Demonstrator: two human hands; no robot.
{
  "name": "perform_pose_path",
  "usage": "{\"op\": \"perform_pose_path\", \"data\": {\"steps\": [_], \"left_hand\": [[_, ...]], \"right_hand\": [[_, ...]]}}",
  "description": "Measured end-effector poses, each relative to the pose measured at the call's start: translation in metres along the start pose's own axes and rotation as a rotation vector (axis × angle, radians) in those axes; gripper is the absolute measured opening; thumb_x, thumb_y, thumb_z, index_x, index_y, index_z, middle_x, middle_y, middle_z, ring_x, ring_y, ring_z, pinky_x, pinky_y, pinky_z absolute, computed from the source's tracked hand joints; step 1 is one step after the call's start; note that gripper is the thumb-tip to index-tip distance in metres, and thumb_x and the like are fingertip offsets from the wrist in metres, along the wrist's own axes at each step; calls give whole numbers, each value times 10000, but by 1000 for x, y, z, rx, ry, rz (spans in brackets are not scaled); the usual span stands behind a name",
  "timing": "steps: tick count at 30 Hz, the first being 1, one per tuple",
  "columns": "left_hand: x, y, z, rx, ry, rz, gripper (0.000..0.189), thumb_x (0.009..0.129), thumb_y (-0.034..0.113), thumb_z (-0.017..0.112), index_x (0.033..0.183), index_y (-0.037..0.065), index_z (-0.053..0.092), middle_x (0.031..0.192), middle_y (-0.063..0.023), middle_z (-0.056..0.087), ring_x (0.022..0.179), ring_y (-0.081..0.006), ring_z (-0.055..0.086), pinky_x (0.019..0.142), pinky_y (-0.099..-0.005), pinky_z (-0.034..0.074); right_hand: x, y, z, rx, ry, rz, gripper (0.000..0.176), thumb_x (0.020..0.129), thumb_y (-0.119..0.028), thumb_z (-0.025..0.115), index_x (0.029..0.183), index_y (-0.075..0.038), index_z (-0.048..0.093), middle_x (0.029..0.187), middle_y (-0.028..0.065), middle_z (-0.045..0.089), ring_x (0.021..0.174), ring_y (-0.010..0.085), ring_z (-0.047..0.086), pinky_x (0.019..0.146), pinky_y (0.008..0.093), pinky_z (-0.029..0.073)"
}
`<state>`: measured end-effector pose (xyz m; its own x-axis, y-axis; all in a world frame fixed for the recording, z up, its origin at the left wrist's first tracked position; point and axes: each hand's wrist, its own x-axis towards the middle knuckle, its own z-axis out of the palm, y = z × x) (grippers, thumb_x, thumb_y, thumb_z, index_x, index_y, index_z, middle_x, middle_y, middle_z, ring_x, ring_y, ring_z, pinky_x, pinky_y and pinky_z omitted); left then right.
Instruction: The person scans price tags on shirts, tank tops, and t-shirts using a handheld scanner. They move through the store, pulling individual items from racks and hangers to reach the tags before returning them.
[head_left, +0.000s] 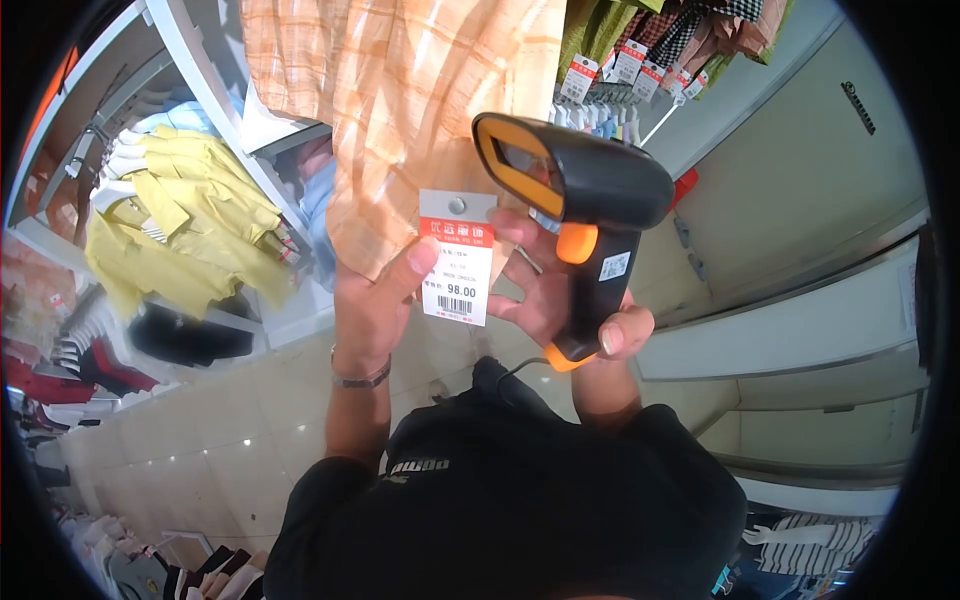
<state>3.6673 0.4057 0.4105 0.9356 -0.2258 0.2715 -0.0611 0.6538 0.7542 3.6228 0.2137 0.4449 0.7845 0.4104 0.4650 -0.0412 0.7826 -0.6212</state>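
Note:
A white and red price tag (457, 260) hangs in front of an orange checked garment (400, 130). It shows 98.00 and a barcode near its lower edge. My left hand (375, 305), with a band on the wrist, pinches the tag's left side under the thumb. To the right, a black and orange barcode scanner (610, 180) rests in my right hand (545, 295), its handle held against the palm by the thumb. Fingertips of that hand reach the tag's right edge. The scanner's head tilts up and left, above the tag, and a cable runs from the handle's base.
Yellow shirts (190, 220) hang on a rack at left, beside a white shelf frame (205, 100). More tagged clothes (660, 50) hang at the upper right. White curved panels (790, 330) stand on the right. Striped clothing (815, 545) lies low at right.

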Motion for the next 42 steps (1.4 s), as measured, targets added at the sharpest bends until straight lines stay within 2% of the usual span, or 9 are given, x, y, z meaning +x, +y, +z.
{"op": "perform_pose_path", "data": {"steps": [2,7,10,12,17,20,23,38,42], "left_hand": [[-1,5,9,-5,57,36,496,894,32,623,1343,-10,418,1215,-108,583,1055,-172,603,845,-303,527],[-3,6,22,52,92,105,439,901,40,620,1305,-14,459,1130,-100,623,970,-157,629,791,-286,543],[-3,8,26,112,77,125,411,906,40,611,1289,-18,475,1081,-96,640,916,-142,638,764,-272,542],[-2,4,24,168,105,133,391,909,38,604,1277,-21,487,1062,-92,645,891,-130,639,751,-259,537],[1,3,26,225,117,172,350,909,30,599,1245,-25,521,1068,-81,647,898,-110,628,745,-245,521],[3,1,27,237,117,194,340,906,27,601,1235,-26,532,1072,-77,647,908,-107,624,758,-243,515],[3,-1,26,251,108,205,331,905,23,601,1226,-27,540,1077,-77,647,917,-105,622,777,-240,508],[7,-1,29,245,97,175,328,904,42,604,1218,-31,543,1066,-78,652,916,-106,623,770,-241,506],[9,-6,26,224,141,196,339,904,51,610,1226,-29,538,1075,-78,646,920,-108,618,782,-239,499]], "right_hand": [[4,6,-2,86,-66,-70,932,670,-143,624,1490,-23,198,1520,198,230,1425,377,152,1104,601,195],[2,13,-9,111,29,-64,885,719,-128,607,1498,-58,191,1556,136,188,1416,376,176,1100,577,226],[2,9,-11,19,127,24,971,687,-221,678,1517,-186,175,1560,131,186,1420,371,187,1100,566,259],[1,11,-12,8,137,6,972,686,-234,677,1517,-187,174,1562,108,193,1414,360,208,1099,538,271],[0,17,-17,129,50,-83,906,716,-110,604,1507,-80,163,1555,114,209,1410,369,206,1123,523,231],[0,18,-16,144,83,-87,905,717,-105,600,1508,-82,160,1551,114,221,1409,370,212,1127,517,228],[-2,16,-16,25,186,-26,950,688,-213,666,1513,-166,197,1564,108,190,1405,355,229,1089,524,291],[-3,17,-21,55,193,-61,899,722,-161,626,1507,-118,191,1549,167,201,1377,375,270,1085,525,301],[-2,16,-27,53,103,-53,847,737,-60,581,1497,-80,208,1530,118,268,1385,326,271,1108,478,277]]}}
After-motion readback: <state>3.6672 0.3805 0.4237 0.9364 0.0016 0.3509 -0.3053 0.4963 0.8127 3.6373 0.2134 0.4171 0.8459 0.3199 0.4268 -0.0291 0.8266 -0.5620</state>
